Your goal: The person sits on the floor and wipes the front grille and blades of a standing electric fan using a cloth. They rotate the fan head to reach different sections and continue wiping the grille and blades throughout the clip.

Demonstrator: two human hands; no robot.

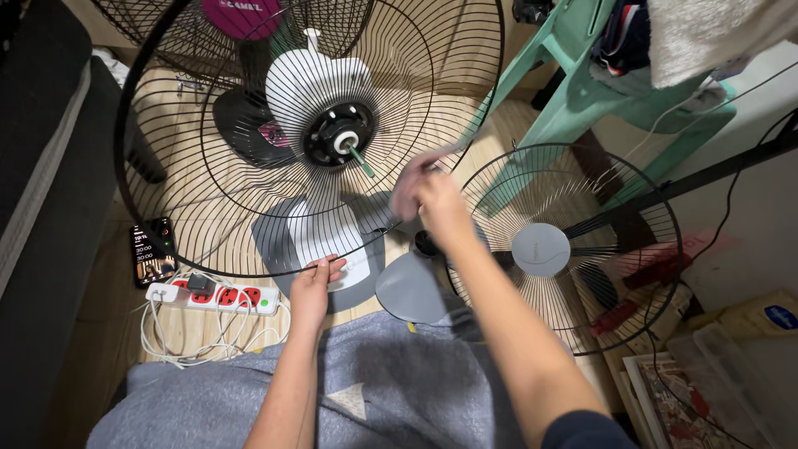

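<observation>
Black wire rear guard [208, 166] stands over the wooden floor [183, 324]. Your left hand [314, 287] pinches its lower rim; your right hand [428, 195], blurred, grip unclear, nears the motor shaft [359, 160]. Judged: blade-off stage; next needs steady rim.

I am sitting on the floor [208, 328] of a lived-in room at home, not a workshop. Wood-patterned flooring lies under my hands [312, 287]. Left of them a white power strip [212, 297] with red sockets trails tangled white cables, and a phone [153, 251] lies just beyond it. A dark sofa edge [41, 208] runs further left. Up to the right stands a mint-green plastic chair [582, 91] heaped with clothes [665, 37].
</observation>
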